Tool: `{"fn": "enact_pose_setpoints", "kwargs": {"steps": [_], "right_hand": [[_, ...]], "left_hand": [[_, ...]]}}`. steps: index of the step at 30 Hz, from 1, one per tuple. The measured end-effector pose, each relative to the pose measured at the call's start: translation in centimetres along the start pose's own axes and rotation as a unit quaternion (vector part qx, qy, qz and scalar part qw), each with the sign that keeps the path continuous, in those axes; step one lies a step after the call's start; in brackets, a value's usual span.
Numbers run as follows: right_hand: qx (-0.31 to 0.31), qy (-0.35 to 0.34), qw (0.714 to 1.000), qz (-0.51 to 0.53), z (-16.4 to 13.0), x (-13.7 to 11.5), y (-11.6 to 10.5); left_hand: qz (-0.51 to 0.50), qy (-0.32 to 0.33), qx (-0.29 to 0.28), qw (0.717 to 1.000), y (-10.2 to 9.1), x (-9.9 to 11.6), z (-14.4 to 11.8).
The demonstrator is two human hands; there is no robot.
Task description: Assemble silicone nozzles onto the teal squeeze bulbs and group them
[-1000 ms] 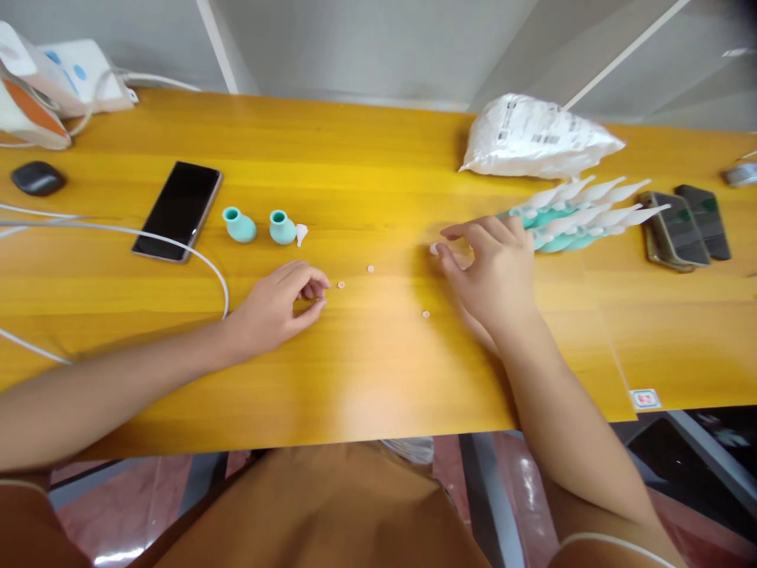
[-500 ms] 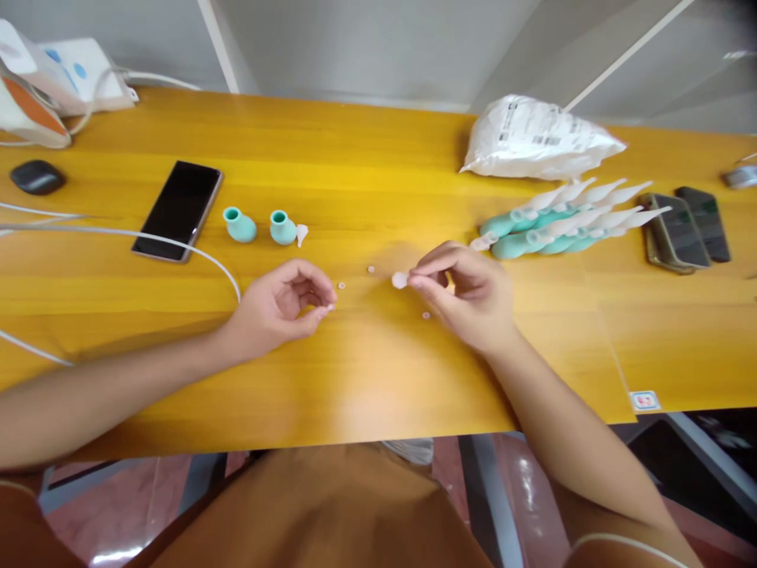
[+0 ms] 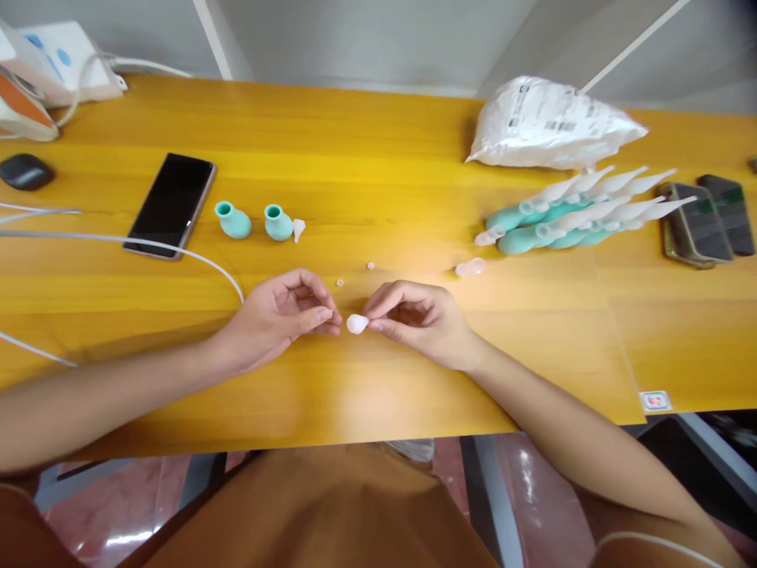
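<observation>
Hands meet at table centre. Right hand (image 3: 423,319) pinches small translucent white cap (image 3: 356,323) between thumb and forefinger, just above yellow wooden tabletop (image 3: 378,173). Left hand (image 3: 284,312) with fingertips pressed narrow, maybe on tiny bit; we cannot tell. We judge joining step in hand; next calls for fine alignment. Tiny white rings (image 3: 355,274) lie just beyond; teal bulbs (image 3: 255,222) and teal-and-white finished pieces (image 3: 568,213) sit farther back.

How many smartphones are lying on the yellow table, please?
3: one phone far left beside the white cable, and two phones together at the far right edge.
</observation>
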State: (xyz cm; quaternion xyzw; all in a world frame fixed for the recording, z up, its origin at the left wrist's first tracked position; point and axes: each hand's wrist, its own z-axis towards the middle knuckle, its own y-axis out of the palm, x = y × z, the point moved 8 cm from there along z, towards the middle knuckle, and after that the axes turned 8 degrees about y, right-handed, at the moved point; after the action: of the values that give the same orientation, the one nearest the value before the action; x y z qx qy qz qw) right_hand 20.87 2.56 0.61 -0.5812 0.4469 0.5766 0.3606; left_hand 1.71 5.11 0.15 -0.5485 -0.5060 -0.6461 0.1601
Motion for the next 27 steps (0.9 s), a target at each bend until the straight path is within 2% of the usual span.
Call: {"fn": "enact_pose_setpoints", "kwargs": {"steps": [7, 13, 20, 27], "right_hand": [[-0.011, 0.013, 0.999, 0.034, 0.2, 0.8, 0.7], [-0.010, 0.022, 0.999, 0.047, 0.1, 0.8, 1.4], [-0.022, 0.022, 0.999, 0.035, -0.2, 0.8, 1.9], [-0.030, 0.019, 0.999, 0.004, -0.4, 0.7, 2.1]], "left_hand": [[0.051, 0.036, -0.011, 0.998, -0.3, 0.0, 0.5], [0.095, 0.090, -0.055, 0.990, 0.5, 1.2, 0.3], [0.264, 0.196, -0.061, 0.942, 1.3, 3.3, -1.0], [0.315, 0.235, -0.079, 0.916, 1.3, 3.4, -1.1]]}}
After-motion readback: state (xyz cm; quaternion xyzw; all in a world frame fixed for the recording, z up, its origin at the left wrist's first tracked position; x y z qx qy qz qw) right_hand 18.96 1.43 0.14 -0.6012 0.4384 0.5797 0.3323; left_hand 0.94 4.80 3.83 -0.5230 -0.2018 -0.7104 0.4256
